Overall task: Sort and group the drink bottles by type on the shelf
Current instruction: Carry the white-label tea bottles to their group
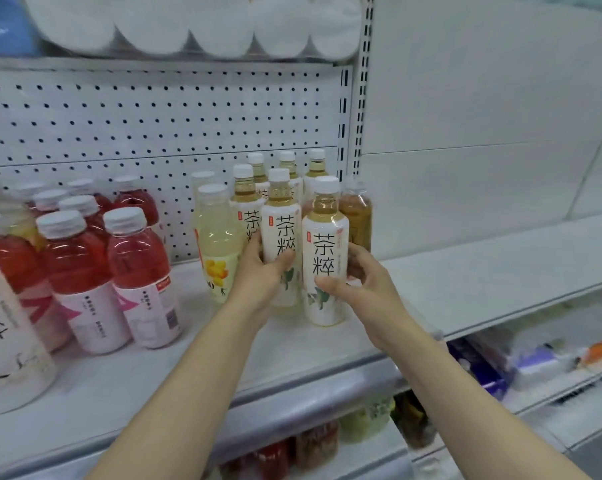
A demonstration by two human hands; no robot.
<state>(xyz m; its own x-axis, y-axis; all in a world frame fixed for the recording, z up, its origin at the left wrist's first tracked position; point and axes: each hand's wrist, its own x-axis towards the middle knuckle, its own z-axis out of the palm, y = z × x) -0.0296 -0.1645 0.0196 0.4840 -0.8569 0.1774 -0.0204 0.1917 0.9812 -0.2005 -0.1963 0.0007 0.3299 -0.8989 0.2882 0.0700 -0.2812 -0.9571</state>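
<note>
Your left hand [258,268] wraps the second white-labelled pale tea bottle [280,233], and your right hand [365,282] clamps the front white-labelled tea bottle [325,254], thumb across its label. Both bottles stand upright on the white metal shelf [465,271], touching the tea cluster behind, so you seem to be squaring up that group. The red drink bottles [84,258] form their own block on the left, with the pale yellow drink bottle [219,244] between the two groups.

A single head-worn camera looks forward and slightly down, close to a white shelf [465,271] of bottles, its pegboard back panel [154,116] far, the shelf edge near.
</note>
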